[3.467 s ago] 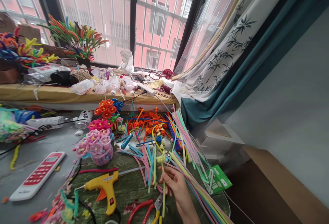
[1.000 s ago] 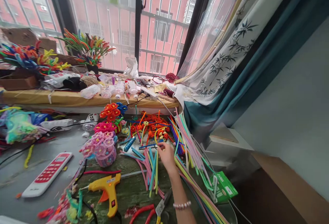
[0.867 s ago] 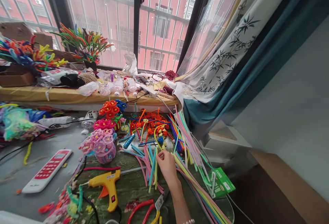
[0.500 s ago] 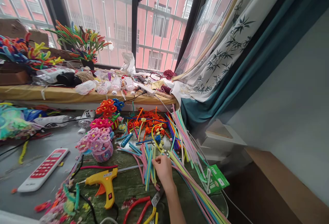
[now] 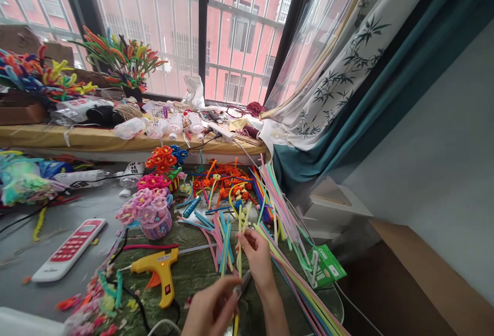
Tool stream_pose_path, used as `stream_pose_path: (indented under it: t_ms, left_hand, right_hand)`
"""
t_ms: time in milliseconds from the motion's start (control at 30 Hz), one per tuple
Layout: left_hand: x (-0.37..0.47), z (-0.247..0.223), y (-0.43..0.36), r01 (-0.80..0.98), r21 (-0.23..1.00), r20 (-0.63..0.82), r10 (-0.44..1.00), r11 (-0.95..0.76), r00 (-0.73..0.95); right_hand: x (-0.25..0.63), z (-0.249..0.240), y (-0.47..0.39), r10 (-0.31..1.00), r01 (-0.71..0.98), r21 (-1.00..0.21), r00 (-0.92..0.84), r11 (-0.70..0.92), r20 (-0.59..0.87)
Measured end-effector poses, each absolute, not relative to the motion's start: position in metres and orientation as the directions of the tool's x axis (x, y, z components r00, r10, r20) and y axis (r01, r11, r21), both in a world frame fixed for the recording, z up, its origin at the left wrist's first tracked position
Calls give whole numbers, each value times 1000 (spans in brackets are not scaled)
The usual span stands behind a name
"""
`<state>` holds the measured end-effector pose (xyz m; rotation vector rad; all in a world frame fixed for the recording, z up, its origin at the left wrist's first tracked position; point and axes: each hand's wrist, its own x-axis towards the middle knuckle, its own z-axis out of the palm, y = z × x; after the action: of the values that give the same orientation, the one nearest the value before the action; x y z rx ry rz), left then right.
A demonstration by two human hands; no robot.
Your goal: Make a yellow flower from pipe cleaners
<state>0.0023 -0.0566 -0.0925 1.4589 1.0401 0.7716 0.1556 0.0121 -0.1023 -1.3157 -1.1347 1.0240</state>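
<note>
Pinched in the fingers of my right hand point(image 5: 258, 256) are pale yellow pipe cleaners point(image 5: 240, 218), standing up from the grip. My left hand point(image 5: 214, 305) is low in the middle with its fingers curled; blur and angle hide whether it grips anything. It covers the handles of the red-and-yellow cutters point(image 5: 244, 281), whose metal jaws show beside its fingertips. A small pile of short pink and blue pipe cleaners point(image 5: 225, 246) lies just left of my right hand. To the right runs a bundle of long pastel pipe cleaners point(image 5: 299, 284).
A yellow glue gun point(image 5: 164, 274) lies left of my hands, its cable trailing below. Behind it is a pot of pink pipe-cleaner flowers point(image 5: 156, 225). A white-and-red remote point(image 5: 69, 251) is further left, and a green packet point(image 5: 330, 264) sits at the right edge.
My left hand has come into view from below, over the cutters. My right hand has moved slightly right and now holds yellow pipe cleaners raised from the pile.
</note>
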Motion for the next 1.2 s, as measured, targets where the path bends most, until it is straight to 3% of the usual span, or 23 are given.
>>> stream_pose_path:
  t_ms: [100,333,667,900,1067,1200]
  left_hand:
    - [9,-75,-31,225,968,88,991,-109,101]
    - [12,-57,-7,201,964,167,985,-171,37]
    - [10,-55,-1,94,995,42,999,-43,17]
    - [1,-32,8,74,997,-24,996,31,-89]
    - [-11,-40,19,177,983,8,961,43,-276]
    - [-10,-62,24,410,910,31,972,69,-232]
  right_hand:
    - [148,-84,-5,990,-9,-999,139,34,32]
    - [144,-60,-29,1000,-69,-997,11,-17,-18]
    - [149,-63,-30,998,115,-993,-51,-34,-40]
    - [154,-65,-34,994,205,-979,-100,-14,-35]
    - [159,-71,-35,995,218,-975,-84,-29,-48]
    - [168,-81,-32,997,221,-973,45,-66,-57]
